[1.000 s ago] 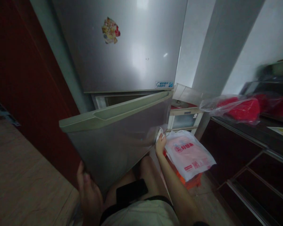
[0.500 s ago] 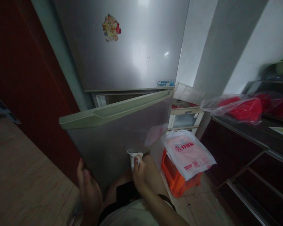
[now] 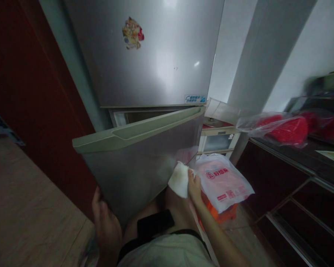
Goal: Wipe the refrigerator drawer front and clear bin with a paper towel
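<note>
Left hand: the left hand (image 3: 105, 226) is closed round the bottom corner of the lower fridge door (image 3: 139, 163) on its free side, probably to keep the open door from swinging under pressure
Right hand: the right hand (image 3: 195, 185) is clamped on a white cloth (image 3: 179, 179), fingers over its right edge, pressing it flat against the door's front near the lower hinge-side corner
Hands together or apart: well apart, 1 at each lower corner of the door
Door: it stands swung out towards the person, tilted in the view, with the moulded grip recess (image 3: 144, 128) along its top edge; the compartment behind it shows only as a dark slit
Lap: a black phone (image 3: 155, 223) lies on the person's thigh just below the door, likely parked there so that both hands are free
Upper door: the upper fridge door (image 3: 156, 55) is shut and carries a colourful cartoon sticker (image 3: 133, 33) with no writing that can be made out
Label: a small blue label (image 3: 195, 98) sits at the upper door's bottom right; its print is too small to read
Bag: a white plastic bag (image 3: 222, 181) lies on an orange crate (image 3: 217, 213) just right of the cloth hand; its red print looks like 好想来 beside a logo, with smaller lines unreadable
Counter: red items in a clear bag (image 3: 278, 128) rest on the dark counter (image 3: 308, 155) at the right, blurred
</note>
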Demonstrator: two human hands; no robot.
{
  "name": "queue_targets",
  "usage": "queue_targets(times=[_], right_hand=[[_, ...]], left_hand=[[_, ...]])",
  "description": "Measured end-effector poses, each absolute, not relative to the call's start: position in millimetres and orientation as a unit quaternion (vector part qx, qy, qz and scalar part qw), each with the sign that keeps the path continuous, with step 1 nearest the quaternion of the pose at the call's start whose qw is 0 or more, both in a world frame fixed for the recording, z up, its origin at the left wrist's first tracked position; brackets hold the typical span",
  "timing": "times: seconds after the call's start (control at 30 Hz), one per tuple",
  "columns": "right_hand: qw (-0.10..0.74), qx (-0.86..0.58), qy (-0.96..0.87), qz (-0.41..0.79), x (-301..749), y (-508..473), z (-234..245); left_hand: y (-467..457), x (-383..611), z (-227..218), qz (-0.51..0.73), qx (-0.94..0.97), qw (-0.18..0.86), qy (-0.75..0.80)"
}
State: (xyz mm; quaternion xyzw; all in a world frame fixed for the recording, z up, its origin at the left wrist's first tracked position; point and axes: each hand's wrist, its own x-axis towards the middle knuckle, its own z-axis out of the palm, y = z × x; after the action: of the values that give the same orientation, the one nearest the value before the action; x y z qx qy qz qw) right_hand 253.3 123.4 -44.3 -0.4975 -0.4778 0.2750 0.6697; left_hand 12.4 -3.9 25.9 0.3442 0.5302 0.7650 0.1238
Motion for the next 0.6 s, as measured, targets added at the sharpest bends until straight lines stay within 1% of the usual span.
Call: queue_targets(times=[0.13,0.23,0.33,0.6], right_hand=[[0.687,-0.552,-0.414,0.225,299.7,183.0,-36.9],[0.696,-0.566,-0.395,0.199,312.2,205.3,-28.8],[0.703,-0.565,-0.388,0.187,314.5,205.5,-20.4],[0.712,-0.574,-0.349,0.201,335.6,181.1,-9.7]], left_hand=[[-2.3,13.1,27.8,0.772,0.340,0.129,0.521],[-3.8,13.0,29.0,0.771,0.345,0.127,0.520],[-6.4,11.7,29.0,0.762,0.358,0.123,0.525],[-3.5,12.9,25.9,0.770,0.354,0.133,0.514]])
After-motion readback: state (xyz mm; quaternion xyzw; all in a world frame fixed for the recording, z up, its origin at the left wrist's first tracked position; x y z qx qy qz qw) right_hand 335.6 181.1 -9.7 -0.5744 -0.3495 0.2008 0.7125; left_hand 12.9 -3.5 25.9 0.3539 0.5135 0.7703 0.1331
